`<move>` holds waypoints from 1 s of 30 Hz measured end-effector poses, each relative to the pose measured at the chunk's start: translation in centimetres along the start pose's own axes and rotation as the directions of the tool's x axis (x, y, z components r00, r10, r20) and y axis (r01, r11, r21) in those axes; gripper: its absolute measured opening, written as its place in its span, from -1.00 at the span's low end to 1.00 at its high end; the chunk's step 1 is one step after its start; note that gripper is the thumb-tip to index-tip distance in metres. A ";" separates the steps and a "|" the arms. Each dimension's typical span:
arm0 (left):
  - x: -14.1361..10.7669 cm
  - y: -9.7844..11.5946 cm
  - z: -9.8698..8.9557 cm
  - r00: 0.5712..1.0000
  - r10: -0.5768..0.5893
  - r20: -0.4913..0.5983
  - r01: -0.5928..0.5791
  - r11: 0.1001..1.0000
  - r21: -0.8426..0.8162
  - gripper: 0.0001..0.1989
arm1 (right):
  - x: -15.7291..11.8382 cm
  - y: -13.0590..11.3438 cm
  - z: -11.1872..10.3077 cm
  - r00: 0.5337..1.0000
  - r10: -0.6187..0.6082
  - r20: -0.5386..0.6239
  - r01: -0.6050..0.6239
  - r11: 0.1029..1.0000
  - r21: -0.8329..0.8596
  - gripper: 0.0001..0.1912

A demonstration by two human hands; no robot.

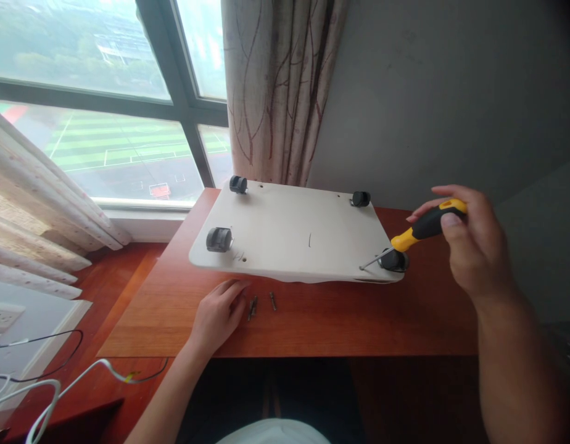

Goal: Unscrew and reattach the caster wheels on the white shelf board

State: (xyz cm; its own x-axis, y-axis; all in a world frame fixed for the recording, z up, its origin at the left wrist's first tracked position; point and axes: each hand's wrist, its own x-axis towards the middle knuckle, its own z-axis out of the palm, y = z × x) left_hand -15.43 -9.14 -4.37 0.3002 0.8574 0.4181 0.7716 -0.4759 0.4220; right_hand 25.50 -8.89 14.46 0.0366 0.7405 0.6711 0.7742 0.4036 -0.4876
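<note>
My right hand (474, 246) is wrapped around the yellow and black handle of a screwdriver (428, 222). The shaft slants down to the left, its tip at a hole or screw head (361, 267) near the right front corner of a white board (294, 222). Black casters (219, 239) stand up from the board's corners, one close beside the shaft. Just in front of the board's left front edge, my left hand (220, 311) rests on the table, fingers loosely bent and nothing visible in them. Beside its fingertips lie a few screws (272, 301).
Under the board is a reddish wooden table (340, 320). Behind it hang a patterned curtain (271, 92) and a grey wall (428, 105). A window (128, 142) is at the left. White and black cables (49, 394) run along the lower left, near a wall socket (4, 317).
</note>
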 end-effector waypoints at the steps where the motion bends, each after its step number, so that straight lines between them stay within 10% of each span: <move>1: 0.0 0.0 0.0 1.000 0.003 -0.003 -0.003 1.000 0.001 -0.76 | 0.1 0.1 0.0 0.999 0.005 0.048 -0.010 0.994 0.106 -0.60; 5: 0.2 0.2 -0.3 1.000 -0.012 -0.001 0.012 1.000 -0.015 -0.74 | 0.1 0.1 0.0 0.992 0.049 0.112 -0.071 0.976 0.207 -0.57; 13: 2.5 2.3 -2.0 0.985 -0.087 0.146 0.084 0.996 0.027 -0.70 | 0.4 -0.2 0.2 0.982 -0.163 -0.097 0.112 0.912 -0.396 -0.61; 25: 4.1 7.0 -0.8 0.872 -0.263 0.414 0.124 0.935 0.333 -0.77 | -0.2 -0.6 0.3 0.992 0.012 0.123 -0.031 0.988 0.154 -0.52; 30: 4.3 7.5 -0.1 0.859 -0.262 0.440 0.102 0.930 0.354 -0.80 | -0.2 -0.6 0.1 0.999 -0.041 0.021 0.044 0.984 -0.172 -0.50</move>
State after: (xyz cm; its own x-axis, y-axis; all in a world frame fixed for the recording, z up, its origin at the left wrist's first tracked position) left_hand -8.44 -9.03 0.72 0.3025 0.9473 -0.1050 0.9465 -0.2856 0.1501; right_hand 24.91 -9.22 14.55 -0.0084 0.7345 0.6785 0.8724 0.3370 -0.3541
